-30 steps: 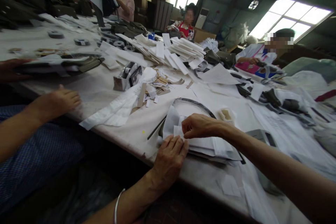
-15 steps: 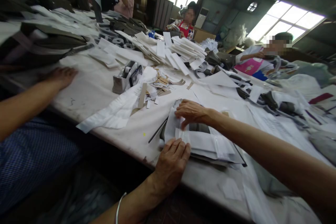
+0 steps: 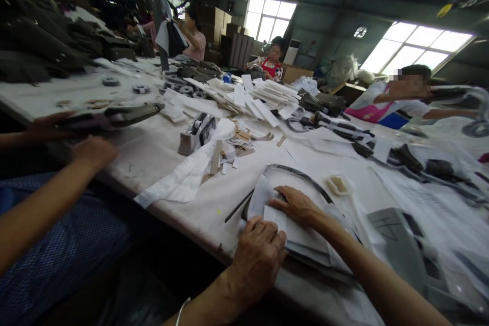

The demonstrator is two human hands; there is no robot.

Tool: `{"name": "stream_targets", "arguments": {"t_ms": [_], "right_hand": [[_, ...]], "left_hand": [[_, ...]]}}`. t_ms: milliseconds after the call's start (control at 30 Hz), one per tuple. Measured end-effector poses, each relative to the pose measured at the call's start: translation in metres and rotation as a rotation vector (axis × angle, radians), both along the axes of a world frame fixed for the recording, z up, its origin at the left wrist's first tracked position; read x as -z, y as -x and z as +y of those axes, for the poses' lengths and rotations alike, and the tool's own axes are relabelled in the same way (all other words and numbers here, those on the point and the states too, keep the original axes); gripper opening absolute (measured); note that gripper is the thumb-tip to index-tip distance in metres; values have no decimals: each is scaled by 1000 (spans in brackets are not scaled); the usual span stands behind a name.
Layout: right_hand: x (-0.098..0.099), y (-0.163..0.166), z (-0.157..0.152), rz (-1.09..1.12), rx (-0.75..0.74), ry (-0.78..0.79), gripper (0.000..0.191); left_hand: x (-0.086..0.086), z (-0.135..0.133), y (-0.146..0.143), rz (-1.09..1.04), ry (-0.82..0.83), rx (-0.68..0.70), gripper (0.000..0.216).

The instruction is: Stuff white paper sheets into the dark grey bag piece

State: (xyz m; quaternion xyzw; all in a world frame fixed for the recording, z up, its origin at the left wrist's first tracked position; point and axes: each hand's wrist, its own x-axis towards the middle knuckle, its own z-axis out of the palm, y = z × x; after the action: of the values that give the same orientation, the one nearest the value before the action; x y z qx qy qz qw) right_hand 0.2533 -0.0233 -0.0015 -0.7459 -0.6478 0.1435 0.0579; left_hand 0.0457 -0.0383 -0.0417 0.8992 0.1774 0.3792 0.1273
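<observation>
In front of me on the table lies a flat bundle with white paper [image 3: 260,196] over it. A dark curved strap [image 3: 301,172] arches around its far side, and a thin dark strip sticks out at the left. My left hand [image 3: 260,249], a bracelet at its wrist, has its fingers curled closed over the near edge of the paper. My right hand [image 3: 296,205] lies on top of the paper with its fingers stretched out. What sits under the paper is mostly hidden.
A grey tape dispenser [image 3: 407,244] stands at right, another dispenser [image 3: 196,133] left of centre. Cardboard scraps [image 3: 239,142] and stacked white strips [image 3: 244,99] lie behind. At left a co-worker's hand [image 3: 93,155] is beside a dark folded item [image 3: 114,118]. Other people work across the table.
My right hand has gone from raised, bent fingers to lying flatter on the paper. White paper now covers the dark patch seen before. The co-worker's dark item at left has been lowered.
</observation>
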Motion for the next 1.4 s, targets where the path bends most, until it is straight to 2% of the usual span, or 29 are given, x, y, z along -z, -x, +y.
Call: {"name": "stream_targets", "arguments": {"t_ms": [100,167,267,367,467,533,600,733,867,1000,1133,1300,1400], "right_hand": [[-12,7,-11,-12,53,77,56],[-11,18,-16,-45,114,7,59],[5,36,-22,-107,102,-155,57],[27,48,-23,-155,40,-168,58],[36,50,-22,-181,34,-150,59],[35,49,-22,-177,35,-125,58],[33,48,-22,-160,38,-102,59],[29,49,-22,-131,49,-81,61],[27,50,-21,-103,56,-54,61],[24,49,-21,-79,42,-45,61],[25,50,-26,-72,23,-50,61],[31,55,-36,-45,-151,-64,64],[37,54,-36,-16,-178,-98,66]], "left_hand": [[-3,-4,11,43,71,73,15],[-3,-5,15,81,69,116,19],[-8,-1,19,137,70,155,21],[-19,9,20,152,158,193,17],[-31,34,20,139,294,238,8],[-36,59,18,173,346,181,6],[-38,89,16,242,319,23,9],[-38,150,11,452,109,-327,11],[-34,197,11,553,-14,-527,20],[-28,227,6,559,-14,-529,29],[-24,239,-11,603,-2,-461,26],[-27,251,-39,647,24,-448,22],[-31,267,-51,653,46,-489,21]]}}
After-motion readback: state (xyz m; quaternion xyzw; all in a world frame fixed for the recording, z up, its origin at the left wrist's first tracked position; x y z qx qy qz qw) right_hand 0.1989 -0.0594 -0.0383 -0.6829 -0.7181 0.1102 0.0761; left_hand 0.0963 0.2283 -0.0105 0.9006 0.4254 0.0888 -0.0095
